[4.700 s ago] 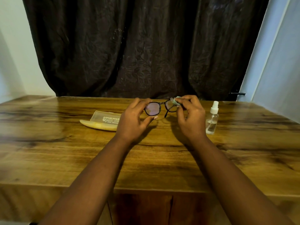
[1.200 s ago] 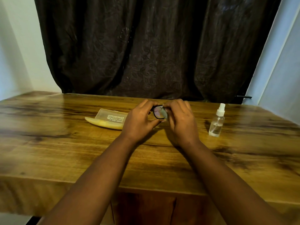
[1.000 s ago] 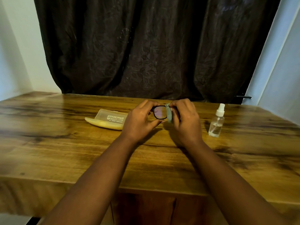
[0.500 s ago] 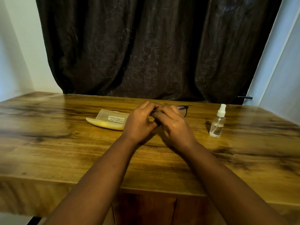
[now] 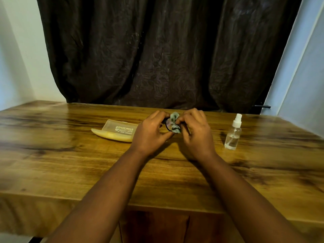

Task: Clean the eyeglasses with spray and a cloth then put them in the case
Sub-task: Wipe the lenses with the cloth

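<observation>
Black-framed eyeglasses [image 5: 168, 125] are held above the middle of the wooden table [image 5: 70, 165], mostly hidden by my fingers. My left hand [image 5: 150, 134] grips their left side. My right hand [image 5: 197, 135] pinches a small pale patterned cloth [image 5: 174, 122] against one lens. An open pale yellow glasses case [image 5: 116, 133] with a clear lid lies on the table left of my hands. A small clear spray bottle [image 5: 234, 133] with a white top stands upright to the right of my right hand.
A dark curtain [image 5: 157, 55] hangs behind the table's far edge. Pale walls flank it, with a door [image 5: 305, 81] and its dark handle [image 5: 262, 106] at the right. The table's front edge runs below my forearms.
Half a second ago my right hand covered the left lens with the right rim showing beyond it; now the cloth shows between my hands, folded over the lens.
</observation>
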